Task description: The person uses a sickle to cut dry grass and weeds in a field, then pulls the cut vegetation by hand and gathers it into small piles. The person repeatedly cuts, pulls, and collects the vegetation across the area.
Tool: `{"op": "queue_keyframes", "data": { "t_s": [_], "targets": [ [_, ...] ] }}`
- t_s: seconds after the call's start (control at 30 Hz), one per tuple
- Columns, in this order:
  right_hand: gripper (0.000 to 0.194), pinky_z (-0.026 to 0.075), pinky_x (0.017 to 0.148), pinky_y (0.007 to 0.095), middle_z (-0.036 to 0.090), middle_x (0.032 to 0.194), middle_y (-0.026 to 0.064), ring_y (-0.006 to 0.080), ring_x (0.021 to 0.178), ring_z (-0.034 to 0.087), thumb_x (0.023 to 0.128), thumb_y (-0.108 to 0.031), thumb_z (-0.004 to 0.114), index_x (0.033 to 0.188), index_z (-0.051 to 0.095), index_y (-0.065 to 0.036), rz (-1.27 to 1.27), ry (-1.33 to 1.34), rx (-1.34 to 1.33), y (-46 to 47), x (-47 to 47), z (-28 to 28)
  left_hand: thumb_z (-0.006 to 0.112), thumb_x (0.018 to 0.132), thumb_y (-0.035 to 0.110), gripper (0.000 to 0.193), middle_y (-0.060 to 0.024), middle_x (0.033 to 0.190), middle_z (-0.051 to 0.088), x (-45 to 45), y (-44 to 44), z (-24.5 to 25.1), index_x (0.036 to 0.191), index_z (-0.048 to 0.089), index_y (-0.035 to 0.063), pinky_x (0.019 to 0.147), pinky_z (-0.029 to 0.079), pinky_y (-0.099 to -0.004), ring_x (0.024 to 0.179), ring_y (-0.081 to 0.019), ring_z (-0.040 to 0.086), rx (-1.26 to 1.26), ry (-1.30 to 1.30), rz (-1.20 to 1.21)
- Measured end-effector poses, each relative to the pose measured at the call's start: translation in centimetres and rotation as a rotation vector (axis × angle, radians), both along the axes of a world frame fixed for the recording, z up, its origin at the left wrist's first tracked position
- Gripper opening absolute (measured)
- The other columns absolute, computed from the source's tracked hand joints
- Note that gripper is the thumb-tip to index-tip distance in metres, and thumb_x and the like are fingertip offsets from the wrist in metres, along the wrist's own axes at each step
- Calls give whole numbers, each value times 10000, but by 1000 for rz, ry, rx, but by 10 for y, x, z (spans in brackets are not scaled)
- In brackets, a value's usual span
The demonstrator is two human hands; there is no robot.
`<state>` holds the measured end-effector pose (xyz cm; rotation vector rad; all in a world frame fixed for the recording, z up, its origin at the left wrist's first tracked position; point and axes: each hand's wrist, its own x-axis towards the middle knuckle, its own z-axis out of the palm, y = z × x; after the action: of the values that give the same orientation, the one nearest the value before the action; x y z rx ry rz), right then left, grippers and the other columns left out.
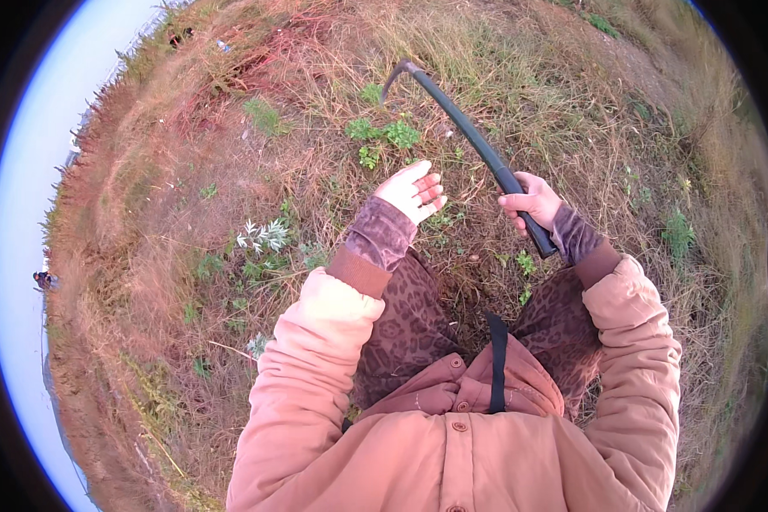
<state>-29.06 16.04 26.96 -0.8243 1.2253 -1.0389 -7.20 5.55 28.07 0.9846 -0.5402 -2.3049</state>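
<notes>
My right hand point(532, 202) is closed around the black grip of a sickle point(464, 125). Its long dark green handle slants up and to the left, and the narrow curved metal blade point(392, 77) hooks downward at the far end. Empty, with palm showing and fingers slightly bent and apart, my left hand point(416, 191) hovers to the left of the grip, not touching the tool. Beyond it grows a cluster of leafy green plants point(384, 133), with the blade tip above them in the picture.
Dry grass point(185, 256) covers the ground all around. A silvery-leaved plant point(262, 237) stands to my left, and reddish stems point(262, 64) lie at the upper left. A person point(43, 280) is far off at the left. My knees in leopard-print trousers point(400, 313) flank bare soil.
</notes>
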Motion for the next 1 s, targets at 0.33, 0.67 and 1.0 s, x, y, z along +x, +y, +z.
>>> {"op": "queue_keyframes", "data": {
  "t_s": [0.33, 0.67, 1.0],
  "targets": [
    [463, 406, 410, 216, 502, 667, 15, 78, 500, 501, 870, -437, 439, 964, 518, 9, 21, 356, -241, 36, 21, -3, 573, 775, 73, 168, -79, 555, 495, -66, -24, -39, 668, 461, 7, 439, 467, -349, 427, -212, 512, -363, -349, 431],
    [159, 466, 598, 375, 603, 720, 126, 307, 681, 589, 775, -171, 559, 849, 519, -36, 114, 1206, -97, 27, -25, -22, 558, 721, 47, 250, -62, 571, 471, -51, -74, -109, 877, 376, -22, 377, 404, -283, 386, -158, 474, -527, -458, 272],
    [228, 469, 666, 410, 605, 745, 170, 337, 738, 590, 751, -234, 567, 868, 574, -38, 705, 1230, 209, 30, 26, -108, 603, 706, 89, 273, -75, 583, 527, -25, -79, -106, 851, 410, -38, 388, 432, -259, 411, -140, 519, -648, -534, 81]
  ]
}}
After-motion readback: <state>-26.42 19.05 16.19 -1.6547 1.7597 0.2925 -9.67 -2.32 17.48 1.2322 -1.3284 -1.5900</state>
